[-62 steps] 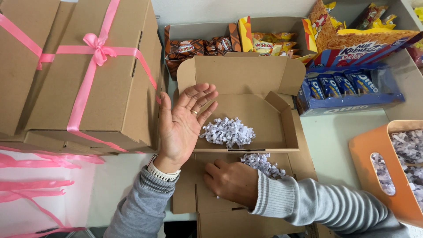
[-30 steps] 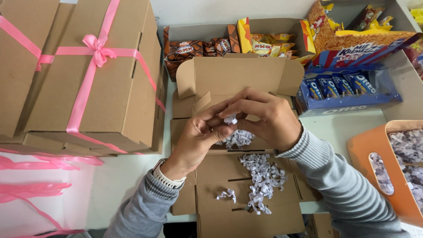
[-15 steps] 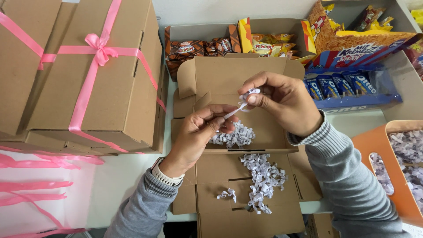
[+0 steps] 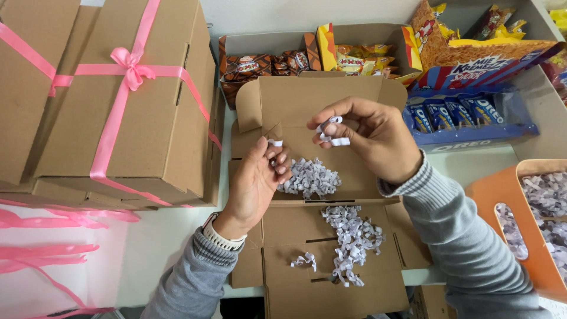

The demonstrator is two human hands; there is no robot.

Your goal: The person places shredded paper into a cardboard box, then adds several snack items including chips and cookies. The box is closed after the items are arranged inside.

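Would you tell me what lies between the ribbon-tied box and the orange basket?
In the head view, the open cardboard box with shredded paper lies between them, and both hands, left and right, work over it.

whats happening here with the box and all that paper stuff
A person is pulling apart crinkled white paper shred over an open cardboard box. The right hand pinches a few strips, and the left hand holds a small bit at its fingertips. One pile of shred lies in the box, and more is scattered on the front flap. An orange bin at the right holds more shred, and ribbon-tied boxes are stacked at the left.
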